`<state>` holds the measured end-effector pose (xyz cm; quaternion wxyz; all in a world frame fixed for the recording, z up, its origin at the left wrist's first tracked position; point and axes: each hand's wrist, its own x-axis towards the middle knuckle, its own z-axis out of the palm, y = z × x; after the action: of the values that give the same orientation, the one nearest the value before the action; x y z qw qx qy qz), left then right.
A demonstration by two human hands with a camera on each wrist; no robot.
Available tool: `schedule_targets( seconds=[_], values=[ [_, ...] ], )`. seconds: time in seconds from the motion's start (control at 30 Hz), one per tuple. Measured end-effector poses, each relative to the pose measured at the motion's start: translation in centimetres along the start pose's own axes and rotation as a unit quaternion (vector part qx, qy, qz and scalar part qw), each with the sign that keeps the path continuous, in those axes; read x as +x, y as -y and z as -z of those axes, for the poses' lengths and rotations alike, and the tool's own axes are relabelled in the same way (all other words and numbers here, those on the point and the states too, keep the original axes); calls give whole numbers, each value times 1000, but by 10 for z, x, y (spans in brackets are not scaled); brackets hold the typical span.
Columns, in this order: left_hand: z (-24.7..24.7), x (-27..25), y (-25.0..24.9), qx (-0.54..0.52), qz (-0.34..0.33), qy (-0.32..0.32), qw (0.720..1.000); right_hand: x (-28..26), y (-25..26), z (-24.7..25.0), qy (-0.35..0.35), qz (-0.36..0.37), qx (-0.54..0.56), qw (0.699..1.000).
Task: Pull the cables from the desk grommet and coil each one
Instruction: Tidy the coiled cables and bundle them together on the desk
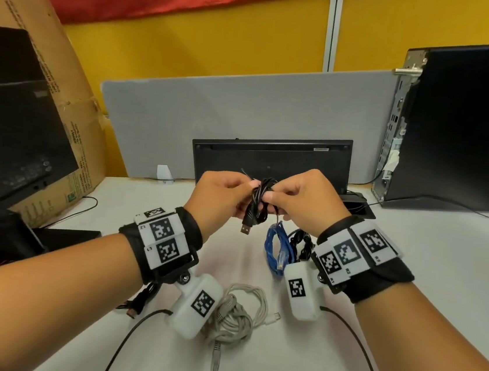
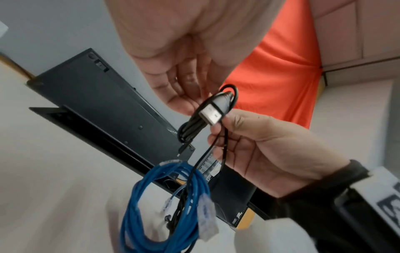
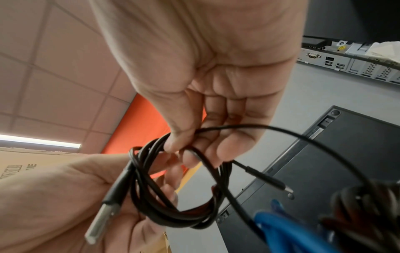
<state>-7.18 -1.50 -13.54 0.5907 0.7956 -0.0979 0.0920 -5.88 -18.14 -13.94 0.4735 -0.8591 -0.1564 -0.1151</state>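
Above the desk, both hands hold a black USB cable (image 1: 261, 201) wound into a small coil. My left hand (image 1: 244, 193) grips the coil's left side, and the silver USB plug (image 1: 245, 230) hangs below it. My right hand (image 1: 273, 195) pinches a strand at the top of the coil (image 3: 177, 188); the thin free end with its small plug (image 3: 270, 181) sticks out to the right. On the desk under my right wrist lie a coiled blue cable (image 1: 276, 247) and a coiled black cable (image 1: 300, 243). The desk grommet (image 1: 357, 202) is behind my right hand.
A loose bundle of white and grey cables (image 1: 238, 309) lies near the desk's front. A black keyboard (image 1: 270, 158) leans upright against the grey divider (image 1: 246, 106). A PC tower (image 1: 457, 127) stands at right; a monitor (image 1: 15, 128) and a cardboard box (image 1: 52, 72) at left.
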Motion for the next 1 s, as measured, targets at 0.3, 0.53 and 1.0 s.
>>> schedule_targets(
  seconds=[0.3, 0.53, 1.0],
  values=[
    [3, 8, -5, 50, -32, -55, 997, 1, 1, 11, 18, -36, -22, 999],
    [5, 10, -8, 93, -65, -64, 991, 1, 3, 14, -56, -22, 49, 997],
    [2, 2, -14, 98, -112, 5, 989, -1, -3, 4, -8, 31, 128, 991]
  ],
)
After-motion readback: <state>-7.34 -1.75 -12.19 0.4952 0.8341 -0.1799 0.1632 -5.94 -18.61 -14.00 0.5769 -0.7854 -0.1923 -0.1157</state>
